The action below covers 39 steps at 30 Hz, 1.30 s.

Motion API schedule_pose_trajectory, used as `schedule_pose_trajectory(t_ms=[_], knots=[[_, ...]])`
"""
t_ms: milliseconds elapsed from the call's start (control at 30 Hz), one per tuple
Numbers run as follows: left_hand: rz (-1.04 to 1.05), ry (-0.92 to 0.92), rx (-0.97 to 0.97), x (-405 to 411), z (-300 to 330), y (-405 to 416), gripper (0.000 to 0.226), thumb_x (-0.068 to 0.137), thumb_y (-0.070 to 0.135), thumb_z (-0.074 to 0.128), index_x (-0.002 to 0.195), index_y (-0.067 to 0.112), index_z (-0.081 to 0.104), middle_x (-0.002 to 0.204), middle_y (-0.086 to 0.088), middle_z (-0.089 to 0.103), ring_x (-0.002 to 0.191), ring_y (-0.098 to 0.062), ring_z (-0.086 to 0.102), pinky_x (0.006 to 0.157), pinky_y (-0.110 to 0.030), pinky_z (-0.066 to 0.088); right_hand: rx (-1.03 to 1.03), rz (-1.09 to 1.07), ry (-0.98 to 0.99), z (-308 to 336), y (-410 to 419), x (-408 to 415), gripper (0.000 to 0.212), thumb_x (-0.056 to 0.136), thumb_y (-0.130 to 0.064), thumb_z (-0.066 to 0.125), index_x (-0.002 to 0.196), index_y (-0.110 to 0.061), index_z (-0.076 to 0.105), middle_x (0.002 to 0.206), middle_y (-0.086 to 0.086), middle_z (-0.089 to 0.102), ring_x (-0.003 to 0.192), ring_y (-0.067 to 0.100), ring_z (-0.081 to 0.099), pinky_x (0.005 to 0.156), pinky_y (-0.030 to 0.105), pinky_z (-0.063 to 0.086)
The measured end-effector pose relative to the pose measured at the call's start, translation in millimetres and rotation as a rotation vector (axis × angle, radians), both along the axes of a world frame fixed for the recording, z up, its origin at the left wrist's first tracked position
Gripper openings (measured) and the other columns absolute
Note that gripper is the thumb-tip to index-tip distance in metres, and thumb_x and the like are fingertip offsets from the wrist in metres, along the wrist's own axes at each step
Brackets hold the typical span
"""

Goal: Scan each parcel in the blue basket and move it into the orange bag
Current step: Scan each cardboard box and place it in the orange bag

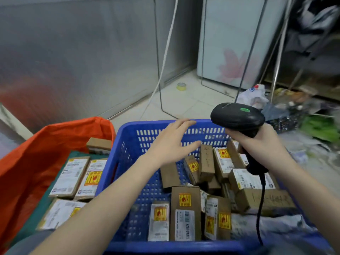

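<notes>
A blue plastic basket (128,144) in front of me holds several brown cardboard parcels (184,214) with white labels and yellow stickers. To its left, the orange bag (36,153) lies open with several parcels (70,176) inside. My left hand (173,142) hovers over the far side of the basket with fingers spread and holds nothing. My right hand (261,142) grips the handle of a black barcode scanner (237,116) above the basket's right side. A green light shows on the scanner's head, and its black cable hangs down across the parcels.
Grey wall panels stand behind the orange bag. A white board with a pink flower (233,43) leans at the back. A tape roll (181,86) lies on the tiled floor. Bags and clutter (294,111) pile up at the right, beside thin metal frames.
</notes>
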State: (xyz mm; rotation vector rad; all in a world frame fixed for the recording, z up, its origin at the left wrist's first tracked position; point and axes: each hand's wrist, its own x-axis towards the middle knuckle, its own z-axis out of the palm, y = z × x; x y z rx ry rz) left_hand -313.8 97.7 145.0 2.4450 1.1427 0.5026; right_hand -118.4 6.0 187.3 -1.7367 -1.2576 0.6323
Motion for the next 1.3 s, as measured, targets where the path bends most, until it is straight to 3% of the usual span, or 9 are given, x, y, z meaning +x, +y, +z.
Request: schedule_pose_trajectory(t_ms=[100, 267, 533, 667, 800, 1033, 1133, 1200, 1300], knots=[[-0.048, 0.036, -0.077, 37.2, -26.9, -10.9, 0.065, 0.092, 0.050, 0.054, 0.148, 0.028, 0.029, 0.154, 0.009, 0.029, 0.141, -0.009, 0.025, 0.112, -0.028, 0.024, -0.032, -0.041, 0.000, -22.6, -9.3, 32.6, 0.030, 0.081, -0.037, 0.070, 0.080, -0.008, 0.065, 0.051, 0.007, 0.061, 0.052, 0.017, 0.059, 0.060, 0.035, 0.048], [-0.129, 0.093, -0.198, 92.6, -72.5, -25.1, 0.069, 0.090, 0.052, 0.056, 0.148, 0.025, 0.030, 0.151, 0.006, 0.034, 0.137, -0.012, 0.032, 0.112, -0.034, 0.032, -0.037, -0.100, 0.040, -57.0, -25.2, 73.1, 0.022, 0.080, -0.033, 0.071, 0.086, -0.014, 0.063, 0.047, -0.003, 0.057, 0.046, 0.009, 0.057, 0.052, 0.028, 0.045], [-0.271, 0.260, -0.356, 154.7, -135.2, -41.5, 0.087, 0.083, 0.058, 0.062, 0.151, 0.021, 0.023, 0.156, -0.001, 0.028, 0.141, -0.019, 0.027, 0.113, -0.039, 0.031, -0.160, -0.243, 0.111, -118.8, -45.3, 117.9, 0.027, 0.080, -0.035, 0.070, 0.075, -0.010, 0.063, 0.044, 0.002, 0.059, 0.041, 0.005, 0.055, 0.051, 0.022, 0.043], [-0.392, 0.378, -0.314, 172.0, -156.2, -51.4, 0.096, 0.076, 0.061, 0.067, 0.151, 0.021, 0.022, 0.155, -0.001, 0.028, 0.141, -0.020, 0.027, 0.112, -0.040, 0.030, -0.140, -0.300, 0.168, -131.9, -44.7, 130.0, 0.028, 0.082, -0.034, 0.069, 0.070, -0.009, 0.063, 0.043, 0.000, 0.059, 0.040, 0.006, 0.055, 0.050, 0.018, 0.042], [-0.419, 0.432, -0.233, 181.1, -167.3, -58.4, 0.089, 0.077, 0.054, 0.068, 0.149, 0.025, 0.024, 0.149, 0.002, 0.035, 0.134, -0.020, 0.032, 0.107, -0.043, 0.033, -0.139, -0.283, 0.142, -135.8, -43.3, 131.5, 0.027, 0.082, -0.033, 0.070, 0.071, -0.010, 0.062, 0.041, -0.002, 0.057, 0.039, 0.004, 0.053, 0.045, 0.012, 0.041], [-0.315, 0.212, -0.328, 174.7, -150.8, -54.2, 0.080, 0.074, 0.038, 0.072, 0.144, 0.024, 0.035, 0.139, -0.001, 0.048, 0.124, -0.018, 0.047, 0.101, -0.037, 0.044, -0.116, -0.275, 0.153, -121.5, -41.9, 127.3, 0.027, 0.082, -0.033, 0.070, 0.075, -0.007, 0.064, 0.044, 0.003, 0.058, 0.042, 0.008, 0.055, 0.056, 0.025, 0.044], [-0.265, 0.127, -0.387, 158.5, -126.5, -43.9, 0.078, 0.075, 0.033, 0.074, 0.142, 0.027, 0.036, 0.131, 0.002, 0.055, 0.100, -0.010, 0.057, 0.087, -0.028, 0.051, -0.054, -0.262, 0.196, -102.8, -39.8, 121.9, 0.022, 0.082, -0.030, 0.070, 0.077, -0.009, 0.064, 0.050, 0.009, 0.060, 0.044, 0.012, 0.057, 0.059, 0.031, 0.048], [-0.229, 0.071, -0.443, 143.6, -110.1, -37.7, 0.072, 0.076, 0.032, 0.074, 0.138, 0.032, 0.038, 0.119, 0.007, 0.059, 0.090, -0.007, 0.059, 0.083, -0.029, 0.055, -0.025, -0.240, 0.202, -87.4, -38.4, 114.7, 0.020, 0.082, -0.029, 0.070, 0.075, -0.011, 0.063, 0.051, 0.009, 0.058, 0.043, 0.012, 0.056, 0.056, 0.028, 0.047], [-0.137, 0.006, -0.478, 116.2, -87.8, -27.6, 0.063, 0.077, 0.035, 0.073, 0.132, 0.036, 0.042, 0.115, 0.011, 0.057, 0.098, -0.010, 0.060, 0.085, -0.032, 0.055, 0.016, -0.203, 0.224, -64.3, -35.1, 98.3, 0.017, 0.083, -0.027, 0.070, 0.074, -0.015, 0.061, 0.047, 0.001, 0.056, 0.037, 0.008, 0.052, 0.044, 0.018, 0.043]])
